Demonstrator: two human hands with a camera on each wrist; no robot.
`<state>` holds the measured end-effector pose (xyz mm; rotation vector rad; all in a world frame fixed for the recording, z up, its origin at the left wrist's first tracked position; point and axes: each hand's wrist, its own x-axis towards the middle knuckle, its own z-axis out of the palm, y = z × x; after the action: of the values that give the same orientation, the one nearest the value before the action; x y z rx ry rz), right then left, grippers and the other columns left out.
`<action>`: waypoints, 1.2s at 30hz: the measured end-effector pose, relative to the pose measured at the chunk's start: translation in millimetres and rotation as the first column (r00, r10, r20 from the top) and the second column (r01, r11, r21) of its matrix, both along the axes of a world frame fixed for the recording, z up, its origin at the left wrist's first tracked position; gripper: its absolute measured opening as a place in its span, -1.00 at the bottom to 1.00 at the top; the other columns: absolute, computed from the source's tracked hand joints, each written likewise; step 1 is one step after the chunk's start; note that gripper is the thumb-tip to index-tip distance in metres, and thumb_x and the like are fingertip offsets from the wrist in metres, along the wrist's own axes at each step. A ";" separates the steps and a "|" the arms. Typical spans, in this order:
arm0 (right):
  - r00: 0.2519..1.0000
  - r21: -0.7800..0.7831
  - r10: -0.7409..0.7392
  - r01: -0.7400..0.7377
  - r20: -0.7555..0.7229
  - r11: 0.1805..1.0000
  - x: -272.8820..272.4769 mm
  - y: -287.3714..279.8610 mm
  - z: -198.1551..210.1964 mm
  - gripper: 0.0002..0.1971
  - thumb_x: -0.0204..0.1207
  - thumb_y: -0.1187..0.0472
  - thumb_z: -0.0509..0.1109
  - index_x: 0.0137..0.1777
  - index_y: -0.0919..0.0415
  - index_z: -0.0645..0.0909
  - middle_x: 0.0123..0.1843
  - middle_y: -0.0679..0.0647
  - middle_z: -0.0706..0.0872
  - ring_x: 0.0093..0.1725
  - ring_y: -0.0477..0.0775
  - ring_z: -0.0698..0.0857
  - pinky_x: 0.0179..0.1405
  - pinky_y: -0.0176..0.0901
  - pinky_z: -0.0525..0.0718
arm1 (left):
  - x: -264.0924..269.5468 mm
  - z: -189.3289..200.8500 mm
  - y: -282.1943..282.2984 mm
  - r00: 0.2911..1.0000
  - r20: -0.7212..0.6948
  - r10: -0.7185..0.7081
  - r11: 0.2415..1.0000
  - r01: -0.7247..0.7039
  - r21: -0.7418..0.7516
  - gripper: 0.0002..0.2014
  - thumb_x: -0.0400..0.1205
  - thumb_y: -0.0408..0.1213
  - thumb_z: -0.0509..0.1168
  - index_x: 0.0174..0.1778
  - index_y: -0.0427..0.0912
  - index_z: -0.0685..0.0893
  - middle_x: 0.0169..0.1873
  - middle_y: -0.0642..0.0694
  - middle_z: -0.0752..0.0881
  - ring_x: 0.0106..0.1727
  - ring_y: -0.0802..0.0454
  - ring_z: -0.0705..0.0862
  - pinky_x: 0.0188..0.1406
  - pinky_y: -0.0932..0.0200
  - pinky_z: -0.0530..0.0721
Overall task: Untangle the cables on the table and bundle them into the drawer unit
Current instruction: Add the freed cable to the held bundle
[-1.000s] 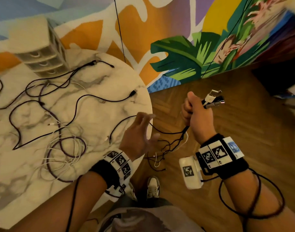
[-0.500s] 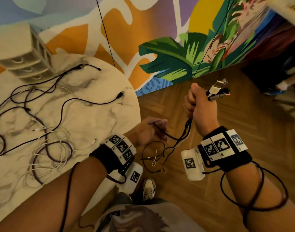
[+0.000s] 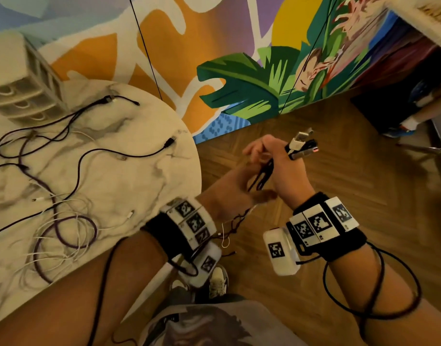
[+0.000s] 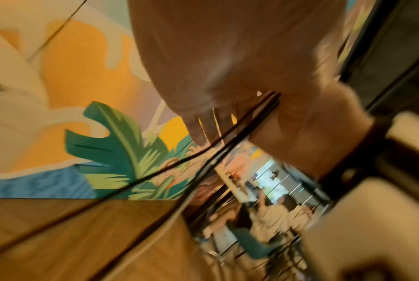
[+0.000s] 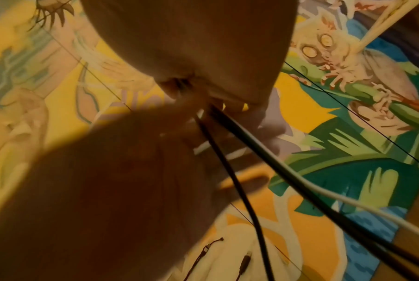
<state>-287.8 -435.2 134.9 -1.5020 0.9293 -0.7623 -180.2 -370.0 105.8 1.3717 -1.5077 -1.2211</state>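
My right hand (image 3: 287,171) is raised over the floor, off the table's right edge. It grips a bunch of cables, whose USB plugs (image 3: 302,144) stick out above the fist. Black cable loops (image 3: 262,176) hang from that fist across my left hand (image 3: 234,186), which is pressed up against it. The left fingers look fairly straight, with the strands (image 5: 227,180) running between them and the thumb. Thin loose ends (image 3: 235,221) dangle below. More black, purple and white cables (image 3: 64,221) lie tangled on the marble table (image 3: 139,191). The drawer unit (image 3: 22,91) stands at its far left.
The table's round edge (image 3: 197,171) curves just left of my hands. Wood floor lies below them, my shoes (image 3: 218,280) under the left wrist. A metal chair leg (image 3: 439,156) and someone's foot (image 3: 401,128) are at the right. A painted wall stands behind.
My left hand has risen from the dangling strands to meet the right fist, bringing black loops up with it. The right hand keeps its grip and has barely moved.
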 end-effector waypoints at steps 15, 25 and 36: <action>0.871 0.130 0.266 -0.233 -0.413 0.964 -7.0 1.9 -101.6 -0.56 0.55 0.05 0.40 -0.50 0.15 0.38 -0.55 -0.01 0.35 -0.54 -0.03 0.30 -0.46 -0.17 0.27 | 11.6 79.4 -44.9 0.978 -0.014 0.207 0.978 -0.208 -0.015 -0.50 0.66 -0.35 0.15 -0.65 -0.03 0.30 -0.77 0.13 0.27 -0.71 0.15 0.18 -0.71 0.30 0.17; 0.790 0.291 0.081 0.127 -0.608 0.948 -17.0 -7.5 -181.2 -0.51 0.62 -0.01 0.29 -0.50 0.14 0.27 -0.53 0.02 0.34 -0.54 0.01 0.31 -0.51 -0.14 0.27 | 15.9 119.9 -39.3 0.581 0.762 0.285 0.869 0.178 -0.461 -0.69 0.52 -0.05 0.15 -0.47 -0.13 0.54 -0.69 0.06 0.36 -0.67 0.11 0.28 -0.56 0.28 0.10; 0.345 0.208 0.309 -0.301 -0.886 0.931 -30.5 6.9 -192.3 -0.67 0.67 -0.09 0.12 -0.09 0.05 0.64 -0.09 0.14 0.71 0.02 0.23 0.71 -0.09 -0.03 0.63 | 39.0 143.1 -38.7 0.502 0.744 0.441 0.738 0.268 -0.619 -0.67 0.56 -0.08 0.19 -0.42 -0.18 0.67 -0.61 0.06 0.29 -0.64 0.08 0.18 -0.46 0.42 -0.03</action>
<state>-318.3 -428.3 -57.4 -2.0331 1.3592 0.4942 -141.2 -408.8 248.9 1.5423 -2.1872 0.3323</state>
